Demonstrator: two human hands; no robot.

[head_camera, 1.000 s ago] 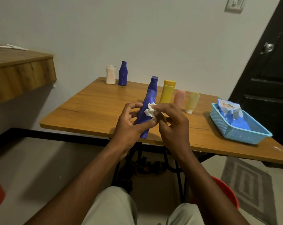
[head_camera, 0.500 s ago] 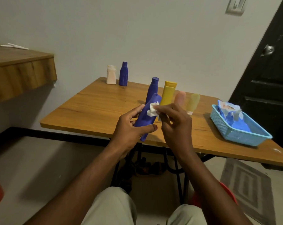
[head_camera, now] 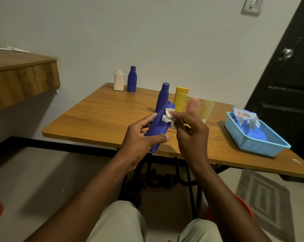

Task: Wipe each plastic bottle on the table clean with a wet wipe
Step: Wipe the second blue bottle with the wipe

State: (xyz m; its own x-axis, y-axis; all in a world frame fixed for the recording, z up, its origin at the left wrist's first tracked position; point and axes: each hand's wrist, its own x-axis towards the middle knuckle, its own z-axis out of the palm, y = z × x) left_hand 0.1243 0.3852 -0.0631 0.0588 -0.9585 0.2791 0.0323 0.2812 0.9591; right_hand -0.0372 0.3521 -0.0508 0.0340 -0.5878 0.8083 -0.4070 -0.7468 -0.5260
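1. Progress: one blue bottle point(head_camera: 158, 126) is mid-wipe. Whether the row of four bottles point(head_camera: 180, 100) behind it or the far pair point(head_camera: 132, 79) are clean cannot be told.
2. The left hand point(head_camera: 140, 138) grips that bottle's lower body, tilted above the tabletop point(head_camera: 104, 116) edge.
3. The right hand point(head_camera: 191, 133) pinches a crumpled wet wipe point(head_camera: 168, 117) against the bottle's upper end.

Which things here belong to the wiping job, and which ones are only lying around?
Job: held blue bottle in left hand; wet wipe in right hand; tall blue bottle, yellow tube, pink tube, pale tube, white bottle, small blue bottle; wipes pack in basket.
Lying about: shelf, door, rug, wall switch.
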